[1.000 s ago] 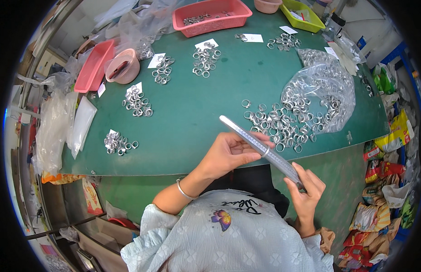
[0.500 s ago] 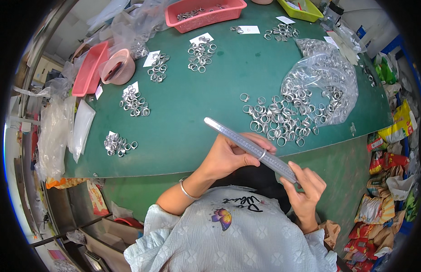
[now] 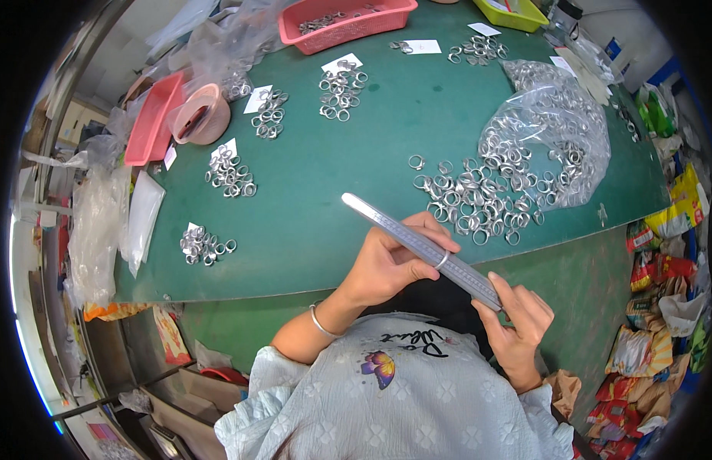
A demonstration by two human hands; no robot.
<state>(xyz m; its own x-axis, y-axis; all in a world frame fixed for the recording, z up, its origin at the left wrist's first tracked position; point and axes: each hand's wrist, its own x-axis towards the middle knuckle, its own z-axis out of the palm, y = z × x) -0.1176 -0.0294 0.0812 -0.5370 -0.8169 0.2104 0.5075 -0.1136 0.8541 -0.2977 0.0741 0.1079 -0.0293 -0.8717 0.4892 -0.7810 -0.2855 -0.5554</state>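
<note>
A grey ring mandrel (image 3: 406,236), tapered and marked with a scale, lies slantwise across my two hands above the table's near edge. One silver ring (image 3: 443,259) sits around it, towards the thicker end. My left hand (image 3: 383,264) is closed around the mandrel, thumb and fingers right beside that ring. At the thick lower end, my right hand (image 3: 518,316) grips the mandrel between thumb and fingers. Just beyond my hands, a loose heap of silver rings (image 3: 479,201) spreads out from a clear plastic bag (image 3: 551,115) that holds many more.
Small ring piles lie by white paper slips (image 3: 259,98) on the green table (image 3: 310,169). Pink baskets (image 3: 356,32), a pink bowl (image 3: 214,126) and a yellow-green basket (image 3: 517,18) stand around its edges. Plastic bags (image 3: 95,222) hang at left; coloured packets (image 3: 639,349) lie at right.
The left fingers have shifted slightly along the mandrel near the ring. The whole view has moved a little; the right hand keeps its grip.
</note>
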